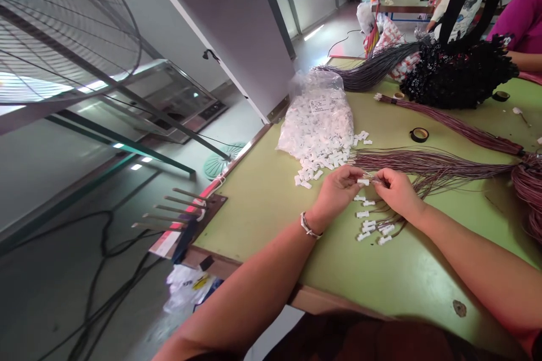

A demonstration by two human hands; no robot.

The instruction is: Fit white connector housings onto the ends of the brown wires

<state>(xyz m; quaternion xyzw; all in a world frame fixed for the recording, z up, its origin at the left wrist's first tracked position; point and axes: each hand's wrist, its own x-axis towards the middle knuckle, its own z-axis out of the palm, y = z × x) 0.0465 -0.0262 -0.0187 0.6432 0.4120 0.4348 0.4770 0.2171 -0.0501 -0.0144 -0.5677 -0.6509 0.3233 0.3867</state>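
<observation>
- While a green table (262, 203) holds it all up, a big clear bag (317, 115) of white bits (309, 174) lies on top.
- Long brown wires (440, 163) stretch out beside the bag.
- The left hand (334, 194) pinches one white plug (363, 181).
- The right hand (397, 192) pinches thin wire (383, 183).
- Other plugs (368, 225) lie just below the hands.
- The held plug sits at the left fingertips, between both hands.

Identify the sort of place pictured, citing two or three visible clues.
Probably a wire-harness assembly workshop: a green-topped worktable bears long bundles of reddish-brown wires, and a clear plastic bag of what look like white connector housings.
</observation>
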